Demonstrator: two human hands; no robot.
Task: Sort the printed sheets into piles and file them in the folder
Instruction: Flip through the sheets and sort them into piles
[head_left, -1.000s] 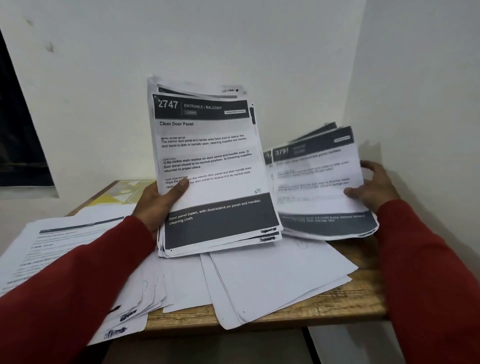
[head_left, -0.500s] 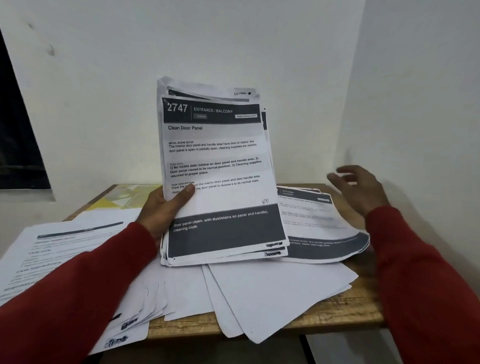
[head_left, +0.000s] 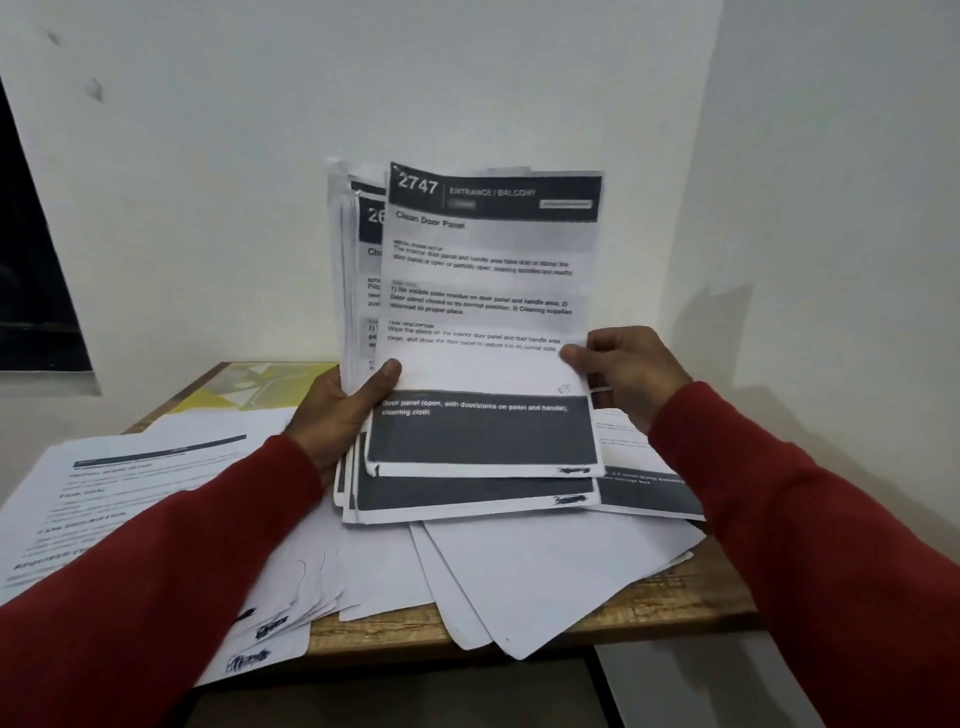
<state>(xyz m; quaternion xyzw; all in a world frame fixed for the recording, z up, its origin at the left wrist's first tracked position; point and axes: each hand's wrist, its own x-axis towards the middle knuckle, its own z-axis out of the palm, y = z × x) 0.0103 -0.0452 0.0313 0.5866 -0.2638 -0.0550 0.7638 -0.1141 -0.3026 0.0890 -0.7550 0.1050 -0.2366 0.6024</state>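
Note:
My left hand (head_left: 343, 410) holds an upright stack of printed sheets (head_left: 363, 291) over the table, thumb on the front page. The top sheet (head_left: 488, 312), headed "2747 Entrance / Balcony, Clean Door Panel", is shifted right off the stack. My right hand (head_left: 623, 374) pinches that sheet's right edge between thumb and fingers. A pile of printed sheets (head_left: 644, 488) lies flat under my right wrist. Blank-side sheets (head_left: 545, 577) fan out at the table's front edge. Another printed pile (head_left: 119, 483) lies at the left. A yellow patterned folder (head_left: 260, 387) shows at the back left.
The small wooden table (head_left: 691, 613) stands in a corner, with white walls behind and to the right. Papers overhang its front and left edges. A dark window (head_left: 31, 291) sits in the wall at the left.
My right hand let go of the right-hand pile, which now lies flat, and came left to grip the top sheet. That sheet has slid right off the stack.

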